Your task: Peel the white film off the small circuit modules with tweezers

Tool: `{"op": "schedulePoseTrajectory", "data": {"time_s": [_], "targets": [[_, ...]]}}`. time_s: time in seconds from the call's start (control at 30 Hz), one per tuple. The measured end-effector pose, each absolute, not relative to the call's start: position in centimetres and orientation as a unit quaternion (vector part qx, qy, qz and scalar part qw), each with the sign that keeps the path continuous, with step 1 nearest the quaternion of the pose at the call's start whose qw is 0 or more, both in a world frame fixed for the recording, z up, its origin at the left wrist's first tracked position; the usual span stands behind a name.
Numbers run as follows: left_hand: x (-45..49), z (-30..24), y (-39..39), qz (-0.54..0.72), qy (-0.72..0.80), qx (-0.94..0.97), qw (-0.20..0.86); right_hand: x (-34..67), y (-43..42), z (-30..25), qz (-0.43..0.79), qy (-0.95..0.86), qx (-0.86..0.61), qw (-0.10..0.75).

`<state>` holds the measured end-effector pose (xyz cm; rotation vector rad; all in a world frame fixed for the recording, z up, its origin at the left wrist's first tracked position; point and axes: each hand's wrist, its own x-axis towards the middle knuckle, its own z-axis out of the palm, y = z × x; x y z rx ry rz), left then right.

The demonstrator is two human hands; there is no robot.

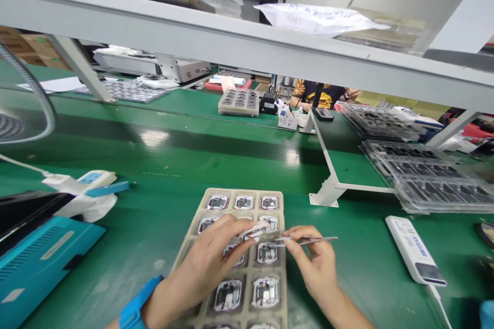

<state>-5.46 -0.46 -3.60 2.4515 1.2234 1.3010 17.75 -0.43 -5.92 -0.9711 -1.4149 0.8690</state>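
My left hand point(216, 249), with a blue band at the wrist, pinches a small silvery-white electronic part point(256, 230) above a beige tray point(284, 277). Between the thumb and fingers of my right hand point(314, 259) is a pair of metal tweezers point(320, 239), its tips pointing left and close to that part. Whether the tips touch the part I cannot tell. The tray's compartments hold several similar square electronic assemblies point(266, 292) with rounded corners. My left hand hides some of the compartments.
A teal machine point(50, 262) stands at left, beside a power strip point(96, 179). At right lie a white power strip point(415, 250) and clear plastic trays point(436, 175) on a low stand point(328, 190). A white shelf beam point(216, 41) crosses overhead. Another person's patterned shirt point(320, 93) shows behind.
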Motion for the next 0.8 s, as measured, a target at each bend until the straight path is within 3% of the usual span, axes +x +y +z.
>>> {"op": "schedulePoseTrajectory", "data": {"time_s": [0.8], "targets": [[-5.33,-2.68,-0.44,0.419,0.411,0.807,0.062,17.80,-0.61,-5.75,0.369,-0.603,-0.418,0.570]]}}
